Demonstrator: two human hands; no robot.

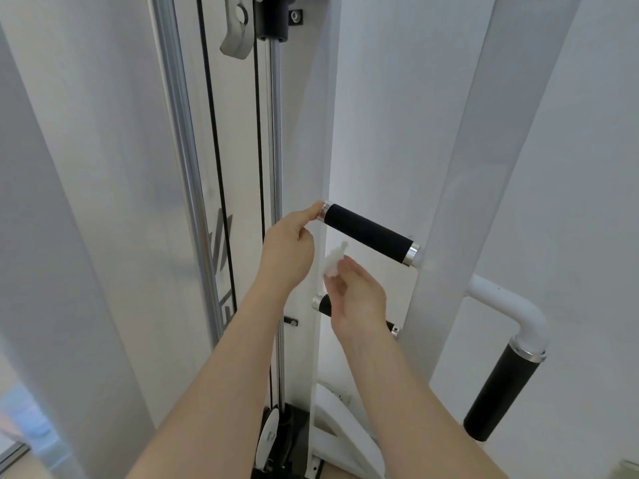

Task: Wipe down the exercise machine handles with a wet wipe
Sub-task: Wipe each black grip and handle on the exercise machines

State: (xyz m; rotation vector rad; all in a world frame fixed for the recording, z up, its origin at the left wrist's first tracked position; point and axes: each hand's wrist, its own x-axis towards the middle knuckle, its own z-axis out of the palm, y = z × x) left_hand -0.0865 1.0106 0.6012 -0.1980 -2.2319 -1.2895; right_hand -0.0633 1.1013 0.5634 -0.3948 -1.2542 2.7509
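- The upper handle (368,234) bridges the gap between two white uprights, the left post (326,133) and the right post (460,188), so you can only get at it from the front, or from above and below.
- Above that handle the gap is wide open, just wall behind it.
- Below it's tight: the right hand (356,299) with the wipe (333,262) sits there, right in front of the lower handle (323,305).
- The left hand (288,254) touches the upper handle's chrome end, blocking that side.
- Left of the post, the cables (214,133) and guide rod (275,133) crowd the channel.
- Far right, a curved bar with a black grip (501,392) sticks out, well apart.
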